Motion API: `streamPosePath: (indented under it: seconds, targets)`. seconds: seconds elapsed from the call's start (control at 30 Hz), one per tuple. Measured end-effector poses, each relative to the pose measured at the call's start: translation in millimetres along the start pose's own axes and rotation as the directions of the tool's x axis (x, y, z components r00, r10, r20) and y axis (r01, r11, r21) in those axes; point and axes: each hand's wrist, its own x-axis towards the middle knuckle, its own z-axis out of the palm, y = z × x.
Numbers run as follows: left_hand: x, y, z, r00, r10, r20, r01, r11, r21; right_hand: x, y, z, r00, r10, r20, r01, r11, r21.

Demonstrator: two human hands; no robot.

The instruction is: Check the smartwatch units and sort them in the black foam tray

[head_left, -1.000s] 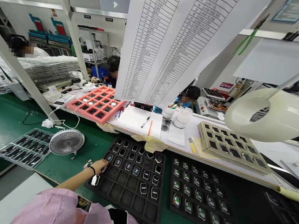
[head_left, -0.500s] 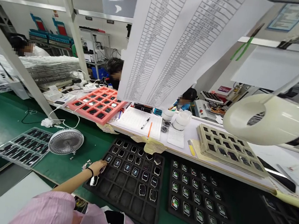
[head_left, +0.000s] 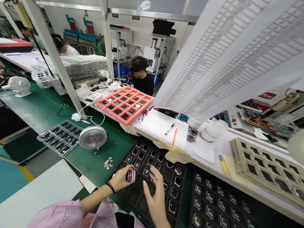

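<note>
My left hand (head_left: 121,178) is closed round a smartwatch case (head_left: 130,175), held on edge above the black foam tray (head_left: 136,195); a purple layer shows on it, and I cannot tell if it is one piece or two. Over the middle of that tray hovers my right hand (head_left: 156,197), thumb and fingers apart, nothing visible in it. Its fingertips are near a watch with a lit screen (head_left: 146,171). Strapless watches fill the far rows and right side of the tray; several near pockets are bare. My right hand hides part of the tray.
A second black tray of lit watches (head_left: 209,215) lies to the right. Leftward are a white fan (head_left: 93,137), small loose pieces (head_left: 108,163) and a clear tray (head_left: 61,137). A pink foam tray (head_left: 124,104) and beige tray (head_left: 270,168) stand on the shelf, beneath hanging paper sheets (head_left: 216,55).
The view has swung left. My left hand has lifted away from the tray's left edge with the watch case in it. My right hand has come into view over the tray.
</note>
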Motion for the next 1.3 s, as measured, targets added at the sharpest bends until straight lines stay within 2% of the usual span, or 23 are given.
streamPosePath:
  seconds: [0.03, 0.1, 0.13, 0.17, 0.2, 0.3, 0.47, 0.57, 0.63, 0.7, 0.73, 0.83, 0.9, 1.1, 1.3]
  targets:
    - [-4, 5, 1.7, 1.0, 0.001, 0.003, -0.001, 1.0, -0.028, 4, 4, 13, 0.992, 0.109, 0.061, -0.111, 0.993, 0.038]
    - [-13, 11, 4.0, 1.0, -0.005, 0.018, 0.006, 0.998, -0.063, 9, 17, 39, 0.929, 0.318, 0.19, -0.342, 0.933, 0.113]
    - [-17, 12, 4.2, 0.999, -0.014, 0.03, 0.016, 0.997, -0.071, 9, 25, 51, 0.892, 0.382, 0.24, -0.422, 0.895, 0.144]
    - [-20, 11, 3.6, 0.999, -0.024, 0.041, 0.027, 0.997, -0.073, 8, 34, 63, 0.876, 0.418, 0.24, -0.46, 0.874, 0.155]
    - [-24, 10, 2.1, 0.998, -0.036, 0.054, 0.039, 0.997, -0.068, 5, 41, 74, 0.874, 0.43, 0.228, -0.468, 0.871, 0.151]
    - [-32, -2, -7.9, 0.994, -0.061, 0.093, 0.064, 0.997, -0.031, -3, 56, 103, 0.907, 0.391, 0.157, -0.409, 0.907, 0.102]
    - [-46, -32, -31.5, 0.987, -0.081, 0.141, 0.075, 0.996, 0.044, -6, 59, 161, 0.926, 0.361, 0.108, -0.371, 0.923, 0.101]
    - [-50, -57, -46.4, 0.983, -0.074, 0.17, 0.065, 0.996, 0.059, -4, 59, 195, 0.899, 0.427, 0.092, -0.437, 0.873, 0.217]
    - [-47, -79, -59.6, 0.973, -0.033, 0.23, 0.026, 0.999, 0.032, -2, 60, 208, 0.867, 0.49, 0.089, -0.492, 0.818, 0.298]
    - [-39, -103, -74.5, 0.954, 0.009, 0.298, -0.005, 1.0, -0.016, 1, 61, 210, 0.835, 0.542, 0.093, -0.537, 0.768, 0.348]
    - [-34, -115, -81.2, 0.951, -0.006, 0.31, 0.019, 0.999, -0.038, 3, 62, 208, 0.82, 0.564, 0.095, -0.555, 0.746, 0.367]
    - [-16, -147, -90.2, 0.965, -0.098, 0.245, 0.094, 0.995, 0.027, 10, 63, 193, 0.778, 0.618, 0.113, -0.596, 0.669, 0.444]
    - [-5, -160, -84.4, 0.97, -0.143, 0.194, 0.128, 0.988, 0.088, 13, 64, 183, 0.769, 0.627, 0.127, -0.597, 0.633, 0.493]
    - [13, -175, -51.5, 0.976, -0.183, 0.118, 0.166, 0.976, 0.14, 8, 57, 172, 0.769, 0.618, 0.163, -0.573, 0.553, 0.605]
    - [16, -181, -49.8, 0.989, -0.144, 0.037, 0.142, 0.988, 0.064, 10, 43, 169, 0.769, 0.596, 0.23, -0.55, 0.436, 0.712]
